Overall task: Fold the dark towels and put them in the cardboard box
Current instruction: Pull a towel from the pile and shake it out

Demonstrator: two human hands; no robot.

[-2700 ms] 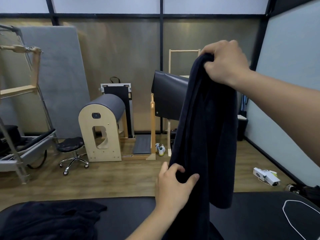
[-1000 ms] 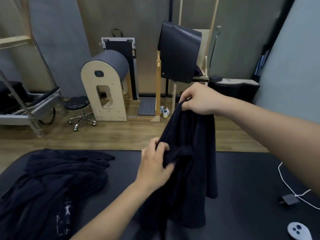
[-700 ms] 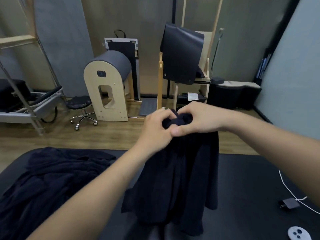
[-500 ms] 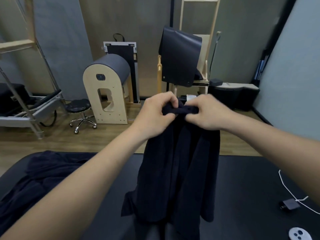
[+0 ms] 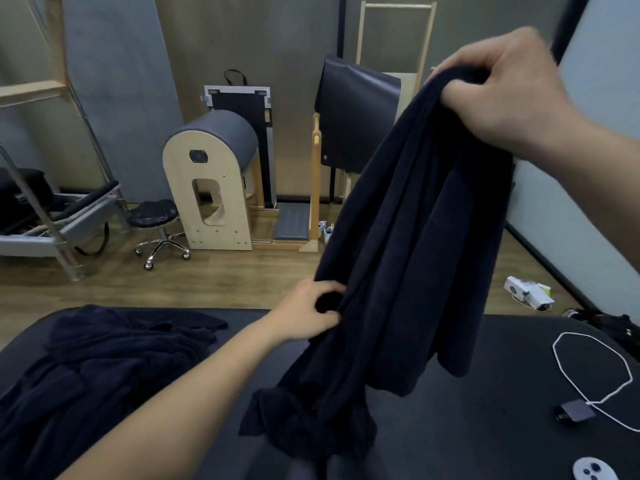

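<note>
1. One view, head camera: first risk. We judge that the dark towel [image 5: 415,237] may fold unevenly. It hangs bunched in lengthwise pleats with its lower end crumpled on the black table [image 5: 485,427], so no edge or corner is squared for a fold.
2. Same view: second risk. We judge a slip possible if the left hand [image 5: 308,317] loosens its pinch, since it takes only a small gather of cloth at mid-length. The lower half would then sag onto the table, near the white cable [image 5: 588,372] at our right.
3. Same view: right hand [image 5: 512,95]. Raised high at the right, its fingers curl over the towel's top end and clamp it against the thumb.
4. Same view: left hand. Lower and nearer us, its fingers and thumb curl round a fold at the towel's left edge.
5. Same view: task things. A heap of dark towels [image 5: 104,368] lies on the table's left part, apart from the held one. We see no cardboard box here.
</note>
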